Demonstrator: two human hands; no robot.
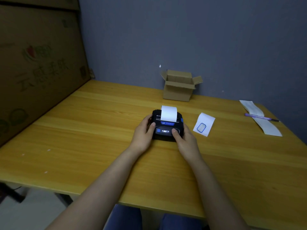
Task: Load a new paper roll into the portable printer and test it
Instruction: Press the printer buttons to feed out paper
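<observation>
- Near edge: knees (126,218) in blue fabric show under the table (83,138) rim; both bare forearms reach fwd over the wood top, converging toward centre.
- L hand (143,133): palm against printer's left side, fingers curled round the far-left corner, thumb (152,125) laid on top face just left of the display. Fingers close together, gripping the casing.
- R hand (186,138): cupped on printer's right side; thumb (174,131) pressed on the front panel, right of the display. Other fingers wrap the far side and are hidden; can't tell how they're spread.
- Printer (167,126): black w/ blue trim, sits flat on table at centre, held between both hands. Small lit display (165,131) faces up, text too small to read; blue button (158,130) just left of it, between the two thumbs.
- Paper (169,113): white strip stands up out of the slot at printer's far end, curling slightly back, clear of both hands. Roll itself not visible, lid shut over it.
- Right of printer, near but apart: white slip (205,121) lying flat, w/ a blue-outlined rounded rectangle on it.
- Far right: long white paper strip (265,125) lying diagonally; purple pen (259,117) across it.
- Far centre, by the grey wall (199,39): small cardboard box (178,92), flaps open, upright.
- Left: large printed cardboard sheet (38,67) standing along the table's left edge.
</observation>
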